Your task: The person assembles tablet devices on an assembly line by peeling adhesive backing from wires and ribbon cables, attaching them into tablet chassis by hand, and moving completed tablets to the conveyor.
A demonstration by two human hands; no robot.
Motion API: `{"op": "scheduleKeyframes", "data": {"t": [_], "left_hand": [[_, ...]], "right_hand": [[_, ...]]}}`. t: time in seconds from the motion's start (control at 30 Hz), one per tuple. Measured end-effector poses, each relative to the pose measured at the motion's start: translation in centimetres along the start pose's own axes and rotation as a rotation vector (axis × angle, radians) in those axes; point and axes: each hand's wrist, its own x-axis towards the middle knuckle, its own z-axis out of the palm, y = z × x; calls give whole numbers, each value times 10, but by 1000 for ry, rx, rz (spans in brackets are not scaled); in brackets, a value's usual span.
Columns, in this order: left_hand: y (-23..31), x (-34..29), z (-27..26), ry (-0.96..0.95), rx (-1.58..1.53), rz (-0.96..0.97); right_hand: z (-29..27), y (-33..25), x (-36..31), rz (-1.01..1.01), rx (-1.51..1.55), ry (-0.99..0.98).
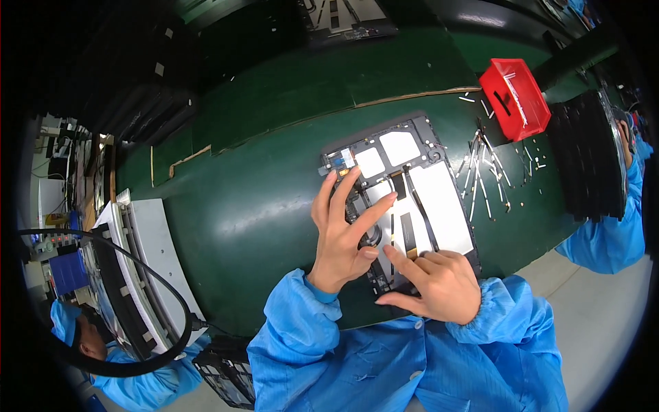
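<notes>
The left hand (pixel 340 240) is spread wide over the left edge of the tablet (pixel 422 199). Two fingertips meet the blue part (pixel 338 162) at the upper-left corner; thumb and index finger stand apart with nothing visible between them. The right hand (pixel 443 285) lies over the lower end, thumb and index finger extended and separated, other fingers folded; contact beneath the folded fingers cannot be determined.

The tablet lies flat on the green tabletop (pixel 254 213), right of centre in the frame, inner parts exposed. Handling estimate: thin, fairly light, stiff as a unit; its flat white panels are probably smooth, and its black ribbon cable (pixel 424 218) is soft and easily torn. Take hold by the outer black rim, on opposite sides; avoid pressure on the panels and cables.

Thin loose strips (pixel 486 196) lie to the right of the tablet. Beyond them, at upper right, stands a red bin (pixel 539 103); a black stack (pixel 589 158) is at far right.
</notes>
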Motion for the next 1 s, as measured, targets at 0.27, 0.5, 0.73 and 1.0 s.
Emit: {"op": "scheduleKeyframes", "data": {"t": [0.27,0.5,0.73,1.0], "left_hand": [[7,4,-3,19,46,-11],[2,0,-2,45,53,-15],[2,2,1,77,39,-3],[-1,3,3,157,-184,-67]], "right_hand": [[3,-18,-32,6,-80,-156],[1,-6,-6,54,-71,1],[8,-20,-37,21,-76,-91],[2,-18,-30,78,-10,-29]]}}
